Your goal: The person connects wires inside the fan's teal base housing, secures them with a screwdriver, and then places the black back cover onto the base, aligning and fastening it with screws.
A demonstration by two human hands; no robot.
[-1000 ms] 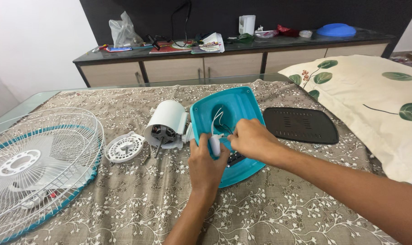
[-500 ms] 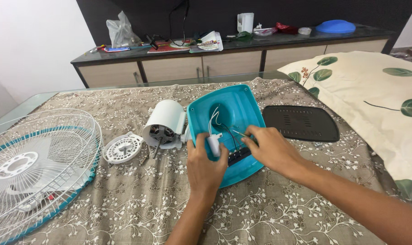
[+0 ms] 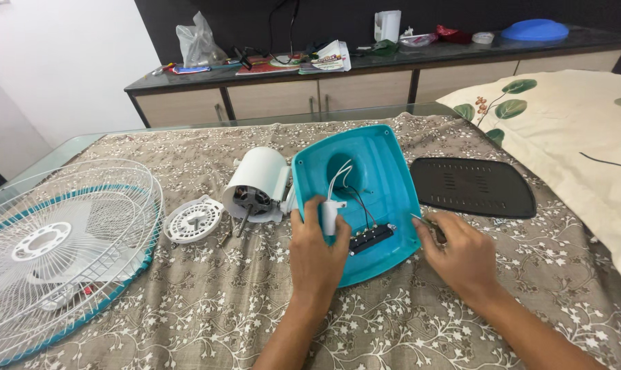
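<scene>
teal fan base (image 3: 386,171) flipped open on the bench (image 3: 187,322), small white part (image 3: 330,216) pinched in left hand (image 3: 316,250) fingers, thin tool (image 3: 425,220) gripped by right hand (image 3: 461,253), motor (image 3: 256,185) just beside

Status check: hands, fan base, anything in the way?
Left hand pinching white capacitor inside teal fan base. Right hand at base's right edge, grip unclear. Fan motor against base's left side.

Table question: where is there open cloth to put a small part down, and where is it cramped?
Open cloth runs along the near edge below the left hand and right hand, and behind the black base plate. It is crowded between the fan guard, round white cover, motor and teal housing.
</scene>
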